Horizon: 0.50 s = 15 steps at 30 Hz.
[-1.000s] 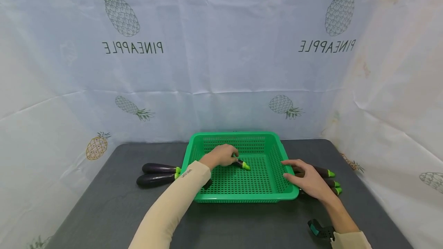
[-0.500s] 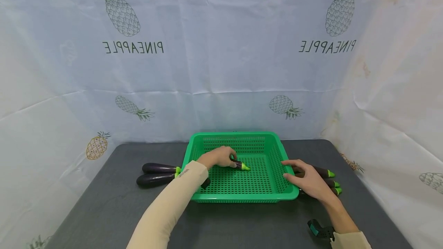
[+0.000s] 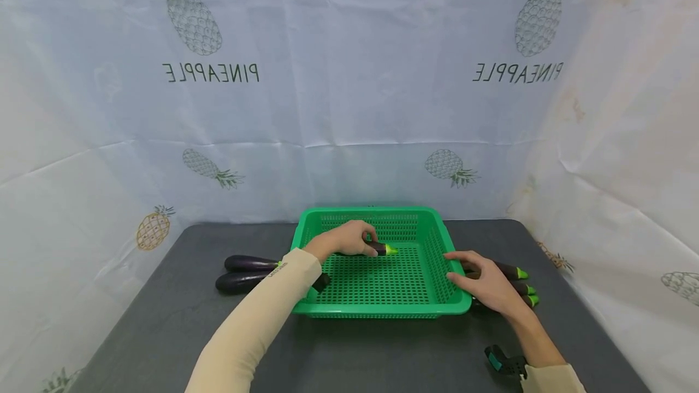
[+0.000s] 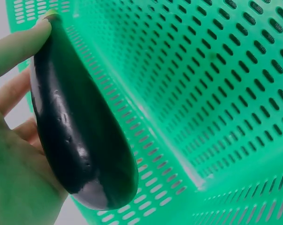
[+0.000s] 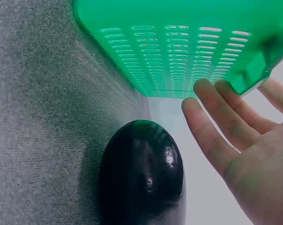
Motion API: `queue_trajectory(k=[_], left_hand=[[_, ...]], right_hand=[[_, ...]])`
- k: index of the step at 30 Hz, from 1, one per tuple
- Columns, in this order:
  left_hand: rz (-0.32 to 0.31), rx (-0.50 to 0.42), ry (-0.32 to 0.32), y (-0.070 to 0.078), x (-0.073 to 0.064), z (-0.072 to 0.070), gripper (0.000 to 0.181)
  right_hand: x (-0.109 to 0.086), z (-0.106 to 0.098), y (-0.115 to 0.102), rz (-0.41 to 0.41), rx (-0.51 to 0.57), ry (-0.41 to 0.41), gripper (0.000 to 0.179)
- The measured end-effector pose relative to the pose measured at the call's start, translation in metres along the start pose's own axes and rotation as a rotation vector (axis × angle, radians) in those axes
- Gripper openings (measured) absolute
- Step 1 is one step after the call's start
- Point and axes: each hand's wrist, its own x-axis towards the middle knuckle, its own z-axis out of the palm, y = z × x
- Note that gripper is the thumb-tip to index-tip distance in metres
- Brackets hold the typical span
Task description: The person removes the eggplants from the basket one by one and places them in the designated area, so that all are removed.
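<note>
My left hand reaches into the green plastic basket and grips a dark purple eggplant near its green stem end. In the left wrist view this eggplant shows its full length, thumb at the stem end and fingers behind it. It is over the basket's inside. My right hand rests on the basket's right rim, index finger and thumb reaching over it. The right wrist view shows the fingers of that hand mostly extended beside the basket wall, with another eggplant lying below.
Two eggplants lie left of the basket, partly behind the left sleeve. Three more eggplants lie to its right, partly under the right hand. Black wrist devices are worn on both wrists. A pineapple-print cloth surrounds the dark table.
My left hand has lifted the eggplant slightly and swung its stem end, so it now points more level to the right. The right hand has stayed on the rim.
</note>
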Motion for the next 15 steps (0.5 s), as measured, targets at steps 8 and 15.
queue_trajectory(k=[8,15], left_hand=[[0.04,0.035,0.017,0.007,-0.01,-0.014,0.032],[0.072,0.041,0.057,0.015,-0.026,-0.029,0.033]], right_hand=[[0.001,0.0,0.001,0.011,0.007,-0.001,0.04],[0.0,-0.002,0.0,0.009,0.011,-0.004,0.04]])
